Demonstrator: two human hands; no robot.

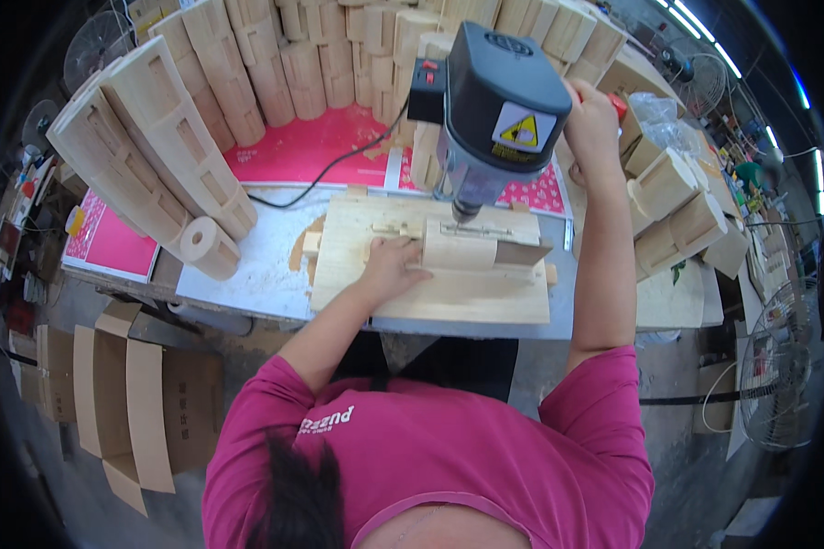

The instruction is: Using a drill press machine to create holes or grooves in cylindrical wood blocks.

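A black drill press (499, 101) stands over a flat wooden board (485, 306). Its chuck (465, 213) is just above a pale wooden cylinder (458, 252) lying on its side in a jig on the board. My left hand (395, 270) holds the left end of this cylinder, thumb toward me and fingers behind. At the machine's right side, my right hand (592, 123) is wrapped round the feed handle, whose red knob (619, 107) sticks out past the fingers. Whether the bit touches the wood, I cannot tell.
Tall stacks of slotted wooden cylinders (178, 137) line the table's left and back. A short cylinder with a hole (209, 247) stands at left; more cylinders (673, 233) lie at right. A black cable (339, 174) crosses the table. An open cardboard box (146, 403) sits below left.
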